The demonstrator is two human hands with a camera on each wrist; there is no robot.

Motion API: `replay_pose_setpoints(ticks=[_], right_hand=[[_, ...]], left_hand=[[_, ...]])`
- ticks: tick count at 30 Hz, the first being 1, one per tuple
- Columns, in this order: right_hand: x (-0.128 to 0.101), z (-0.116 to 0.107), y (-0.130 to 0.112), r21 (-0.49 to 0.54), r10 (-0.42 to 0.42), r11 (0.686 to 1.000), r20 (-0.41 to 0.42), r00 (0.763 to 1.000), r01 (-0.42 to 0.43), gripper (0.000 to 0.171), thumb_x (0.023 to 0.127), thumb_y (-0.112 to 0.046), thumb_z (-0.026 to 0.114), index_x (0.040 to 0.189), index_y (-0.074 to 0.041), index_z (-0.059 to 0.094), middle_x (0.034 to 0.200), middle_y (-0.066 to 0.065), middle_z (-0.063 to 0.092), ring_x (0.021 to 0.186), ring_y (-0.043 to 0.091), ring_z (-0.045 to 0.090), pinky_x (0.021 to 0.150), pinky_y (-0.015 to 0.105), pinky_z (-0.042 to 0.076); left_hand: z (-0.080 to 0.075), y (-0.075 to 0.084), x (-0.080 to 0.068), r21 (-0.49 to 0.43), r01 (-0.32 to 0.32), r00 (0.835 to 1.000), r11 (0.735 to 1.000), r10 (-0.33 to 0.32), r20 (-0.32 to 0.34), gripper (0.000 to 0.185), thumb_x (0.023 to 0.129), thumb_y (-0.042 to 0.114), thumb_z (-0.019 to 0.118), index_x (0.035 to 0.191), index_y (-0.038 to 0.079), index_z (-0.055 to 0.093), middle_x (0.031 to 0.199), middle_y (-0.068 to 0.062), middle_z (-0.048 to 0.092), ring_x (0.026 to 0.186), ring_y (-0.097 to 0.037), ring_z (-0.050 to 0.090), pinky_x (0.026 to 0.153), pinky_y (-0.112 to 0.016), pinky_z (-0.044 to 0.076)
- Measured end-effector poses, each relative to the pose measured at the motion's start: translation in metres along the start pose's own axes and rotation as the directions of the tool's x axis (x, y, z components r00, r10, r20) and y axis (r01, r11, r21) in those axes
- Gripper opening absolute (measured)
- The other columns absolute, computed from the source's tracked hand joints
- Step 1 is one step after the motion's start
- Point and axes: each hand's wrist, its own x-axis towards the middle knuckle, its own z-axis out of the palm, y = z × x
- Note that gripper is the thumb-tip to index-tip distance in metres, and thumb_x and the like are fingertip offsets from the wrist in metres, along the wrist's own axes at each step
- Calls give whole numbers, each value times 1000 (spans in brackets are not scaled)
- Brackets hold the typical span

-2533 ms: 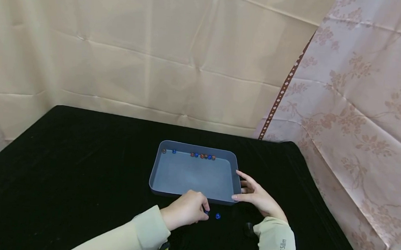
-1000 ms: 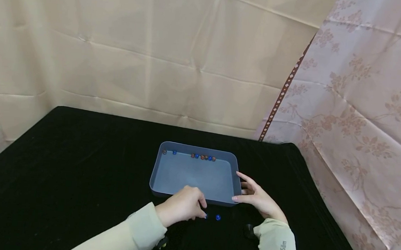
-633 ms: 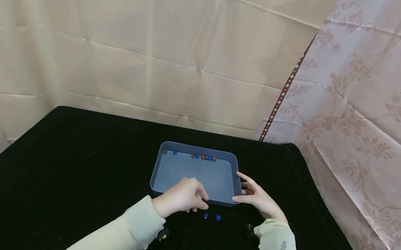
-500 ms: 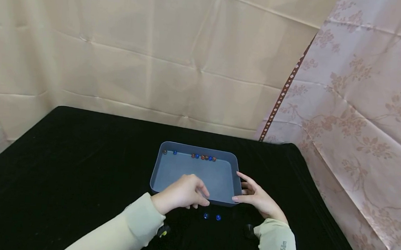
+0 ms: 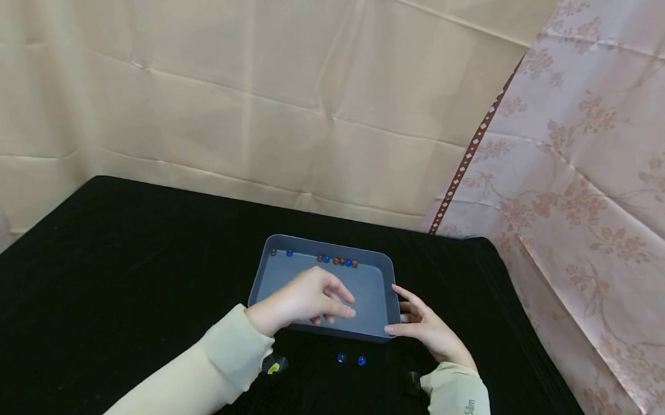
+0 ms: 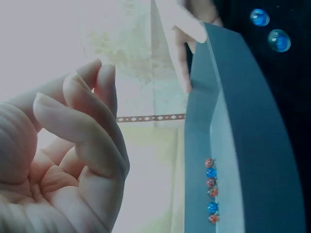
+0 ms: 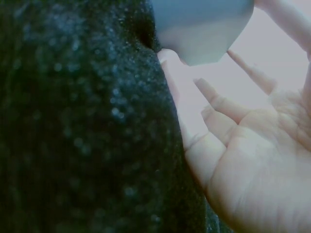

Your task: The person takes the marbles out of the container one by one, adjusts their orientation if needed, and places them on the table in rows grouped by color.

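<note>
A shallow blue-grey tray (image 5: pixel 380 302) lies on the black cloth with several marbles in a line along its far wall, among them a blue marble (image 6: pixel 211 173) and an orange marble (image 6: pixel 209 162). Over the tray's near part hovers my left hand (image 5: pixel 310 297), fingers loosely bent, with nothing in it. My right hand (image 5: pixel 431 329) touches the tray's right end, thumb at the near corner and index finger at the rim, fingers spread. In front of the tray, two blue marbles, a clearer one (image 5: pixel 341 358) and a deeper blue one (image 5: pixel 362 361), sit side by side on the cloth.
Black cloth (image 5: pixel 126 295) covers the table. A cream curtain (image 5: pixel 201 93) hangs behind it, and a pink floral cloth (image 5: pixel 603 190) hangs on the right. A dark wrist device (image 5: pixel 274 364) shows under the left sleeve.
My left hand let go of a blue marble in front of the tray, beside the other one, then rose forward over the tray. My right hand stayed at the tray's right end.
</note>
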Motion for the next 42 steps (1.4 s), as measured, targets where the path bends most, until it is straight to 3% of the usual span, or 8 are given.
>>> replay_pose_setpoints(ticks=[3, 11, 18, 28, 36, 42], right_hand=[[0, 0, 1, -2, -2, 1000, -1, 1000, 2, 81, 92, -15, 68, 158, -17, 21, 147, 31, 35, 120, 33, 55, 106, 54, 41], [1, 1, 3, 17, 22, 1000, -22, 1000, -22, 78, 92, -17, 68, 156, -20, 24, 150, 25, 35, 130, 37, 43, 107, 55, 39], [1, 1, 2, 14, 26, 1000, -25, 999, -25, 79, 91, -16, 69, 156, -20, 24, 153, 23, 31, 130, 38, 43, 107, 54, 40], [1, 1, 2, 9, 26, 1000, -28, 999, -26, 79, 91, -16, 69, 156, -20, 24, 153, 23, 31, 130, 38, 43, 107, 55, 40], [2, 2, 4, 10, 12, 1000, -15, 1000, -12, 78, 92, -16, 68, 157, -19, 24, 151, 25, 33, 131, 39, 42, 108, 56, 38], [1, 0, 4, 12, 12, 1000, -15, 1000, -12, 79, 92, -16, 68, 157, -19, 24, 153, 23, 32, 130, 37, 43, 107, 55, 39]], left_hand=[[-3, 3, 0, -7, 5, 1000, 1000, -5, -4, 21, 88, 21, 75, 106, 9, 73, 70, -2, 68, 57, -11, 57, 53, -19, 46], [-12, 3, 6, -43, -16, 1000, 999, 15, -22, 24, 92, 32, 70, 106, 13, 75, 90, -1, 75, 74, -21, 66, 59, -22, 49], [-16, 2, 10, -127, -2, 998, 992, -5, -57, 24, 92, 33, 70, 106, 14, 75, 94, -1, 74, 74, -19, 64, 59, -22, 49], [-25, 7, 19, -188, -30, 995, 982, 10, -103, 27, 93, 33, 69, 111, 13, 72, 101, -5, 74, 76, -16, 64, 62, -23, 52], [-38, 3, 29, -321, -15, 982, 947, -45, -181, 29, 92, 30, 71, 113, 10, 71, 97, -5, 72, 74, -14, 62, 61, -22, 50], [-42, 2, 34, -377, -12, 979, 926, -66, -192, 31, 92, 32, 71, 114, 9, 69, 93, -3, 71, 71, -12, 60, 61, -22, 49]])
